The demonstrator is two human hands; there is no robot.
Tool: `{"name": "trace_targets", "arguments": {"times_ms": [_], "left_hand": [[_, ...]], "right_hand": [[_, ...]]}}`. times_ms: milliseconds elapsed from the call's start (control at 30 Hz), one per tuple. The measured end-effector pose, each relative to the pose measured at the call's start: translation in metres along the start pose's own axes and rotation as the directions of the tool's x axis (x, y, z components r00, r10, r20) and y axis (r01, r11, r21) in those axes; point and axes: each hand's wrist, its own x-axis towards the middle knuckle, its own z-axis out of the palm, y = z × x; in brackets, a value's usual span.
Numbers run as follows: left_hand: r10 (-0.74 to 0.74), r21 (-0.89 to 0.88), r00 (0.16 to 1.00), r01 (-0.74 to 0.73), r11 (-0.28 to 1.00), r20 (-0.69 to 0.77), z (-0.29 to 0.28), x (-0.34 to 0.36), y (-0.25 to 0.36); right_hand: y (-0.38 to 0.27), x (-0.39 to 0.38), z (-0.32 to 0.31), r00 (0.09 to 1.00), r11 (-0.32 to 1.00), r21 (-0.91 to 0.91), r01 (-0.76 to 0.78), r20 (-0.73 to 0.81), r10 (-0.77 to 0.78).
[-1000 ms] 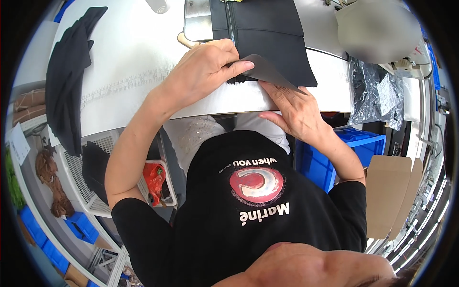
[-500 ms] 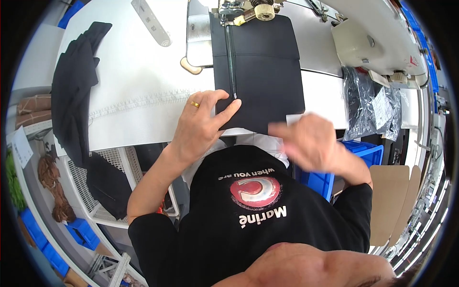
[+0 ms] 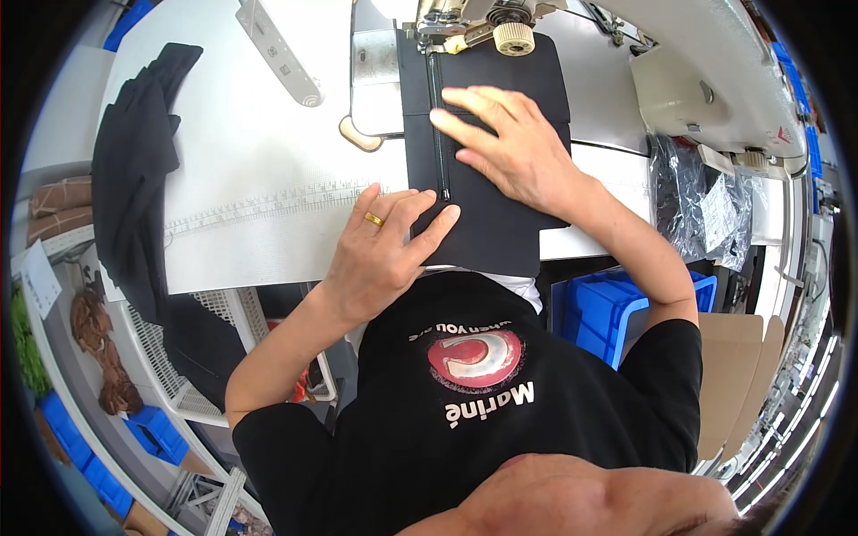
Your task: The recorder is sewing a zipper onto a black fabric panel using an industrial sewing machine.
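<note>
A black fabric panel (image 3: 487, 223) with a zipper (image 3: 439, 143) running lengthwise near its left side lies under the sewing machine head (image 3: 447, 27). My left hand (image 3: 380, 250), with a gold ring, rests at the panel's left edge. Its thumb and forefinger touch the cloth by the zipper's near end, with a small gap between them. My right hand (image 3: 514, 143) lies on the panel with fingers spread, the fingertips reaching the zipper below the machine head. The panel's far end passes behind the machine parts.
Black cloth (image 3: 134, 170) hangs over the table's left edge above a white basket (image 3: 192, 397). A grey-white device (image 3: 277, 54) lies on the table (image 3: 241, 143), which has ruler markings. A clear plastic bag (image 3: 706, 201) sits at right, with a blue bin (image 3: 599, 313) below.
My right hand has moved from the panel's near right corner up onto its middle, beside the zipper. The panel and my left hand have shifted slightly nearer to me.
</note>
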Motion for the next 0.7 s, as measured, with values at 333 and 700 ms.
{"name": "trace_targets", "arguments": {"times_ms": [333, 700], "left_hand": [[-0.008, -0.014, 1.0, 0.008, 1.0, -0.003, 0.001, -0.001, 0.0], [-0.014, -0.03, 0.999, 0.016, 0.999, 0.042, -0.002, -0.002, 0.0]], "right_hand": [[-0.023, -0.005, -0.027, 0.918, 0.904, 0.178, 0.389, 0.0, -0.396], [0.004, 0.0, -0.004, 0.992, 0.995, -0.09, 0.049, -0.112, -0.059]]}}
